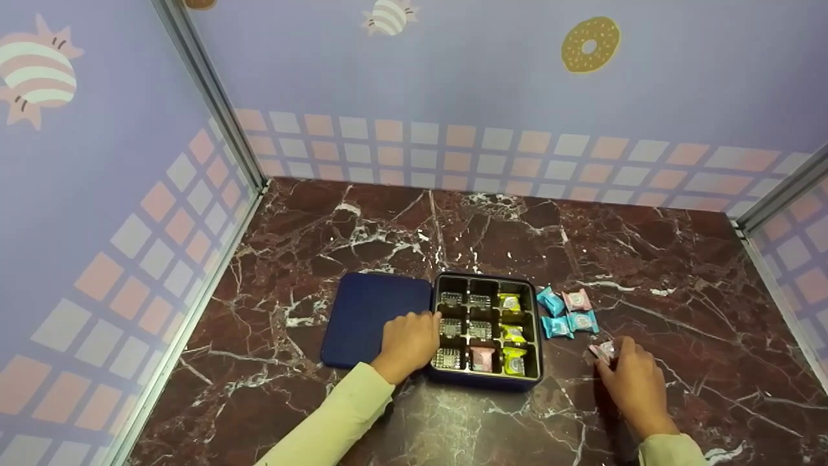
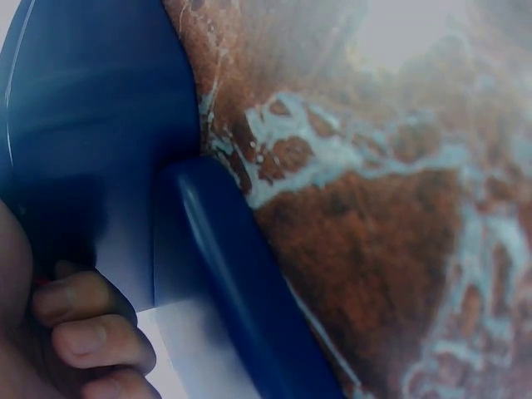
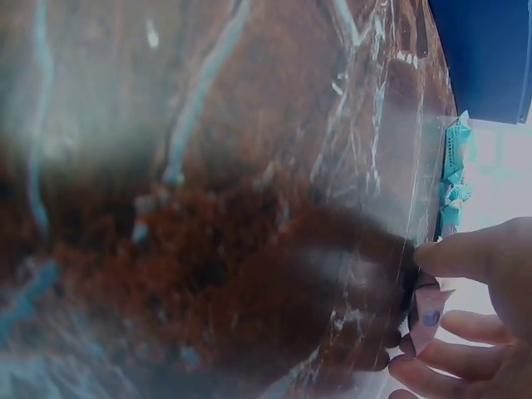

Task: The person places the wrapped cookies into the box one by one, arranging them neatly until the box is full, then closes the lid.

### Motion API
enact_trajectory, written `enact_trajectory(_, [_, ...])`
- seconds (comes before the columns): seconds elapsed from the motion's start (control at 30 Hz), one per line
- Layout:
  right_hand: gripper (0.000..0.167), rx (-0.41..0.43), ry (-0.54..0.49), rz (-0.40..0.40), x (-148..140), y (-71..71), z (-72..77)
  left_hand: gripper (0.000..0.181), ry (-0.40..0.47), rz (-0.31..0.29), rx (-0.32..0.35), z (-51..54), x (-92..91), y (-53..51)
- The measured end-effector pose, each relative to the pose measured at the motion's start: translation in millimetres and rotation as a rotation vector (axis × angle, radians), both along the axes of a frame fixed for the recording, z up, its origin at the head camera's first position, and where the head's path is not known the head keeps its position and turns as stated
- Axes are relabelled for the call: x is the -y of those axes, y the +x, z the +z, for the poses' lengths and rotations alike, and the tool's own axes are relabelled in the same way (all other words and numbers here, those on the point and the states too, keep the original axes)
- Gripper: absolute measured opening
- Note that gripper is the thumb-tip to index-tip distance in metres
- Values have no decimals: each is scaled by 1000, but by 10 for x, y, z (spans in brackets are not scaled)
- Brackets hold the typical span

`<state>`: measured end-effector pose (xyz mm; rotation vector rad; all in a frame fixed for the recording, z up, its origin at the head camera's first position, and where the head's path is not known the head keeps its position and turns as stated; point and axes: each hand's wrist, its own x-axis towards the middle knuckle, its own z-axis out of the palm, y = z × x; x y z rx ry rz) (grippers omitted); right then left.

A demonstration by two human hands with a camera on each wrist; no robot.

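Note:
A dark blue box point(image 1: 485, 383) with a divided tray sits on the marbled table, its blue lid point(image 1: 372, 301) lying flat to the left. Three yellow-wrapped candies point(image 1: 514, 361) line the tray's right column; a pink-wrapped candy point(image 1: 482, 358) lies in the front middle compartment. My left hand point(image 1: 411, 340) grips the box's left wall with curled fingers point(image 2: 91, 337); its thumb is hidden. To the right of the box, my right hand point(image 1: 637, 382) pinches another pink-wrapped candy point(image 3: 428, 316) between thumb and fingers, low over the table.
Beside the box's right wall lie three blue-wrapped candies point(image 1: 557, 327) and one pink-wrapped candy point(image 1: 577, 299), bunched together. Lilac printed panels point(image 1: 453, 84) close off the back and both sides of the table point(image 1: 401, 213).

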<state>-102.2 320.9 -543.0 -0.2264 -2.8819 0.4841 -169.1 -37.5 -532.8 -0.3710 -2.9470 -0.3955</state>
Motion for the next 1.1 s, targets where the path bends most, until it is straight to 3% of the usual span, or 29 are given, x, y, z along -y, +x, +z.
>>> enact_trajectory(0.27, [40,-61,-4,-5,31,8,6,51,-6,-1,47,3,-6,-11])
enact_trajectory(0.77, [24,-255,-69,22,103,12,-16,49,5,-22,-34,-1,-3,7])
enact_trajectory(0.87, [24,-268,-92,28,111,17,-10,49,10,-25,-54,-6,-3,9])
enact_trajectory(1.1, [26,-284,-144,31,116,21,-8,49,9,-17,-29,-7,-7,4])
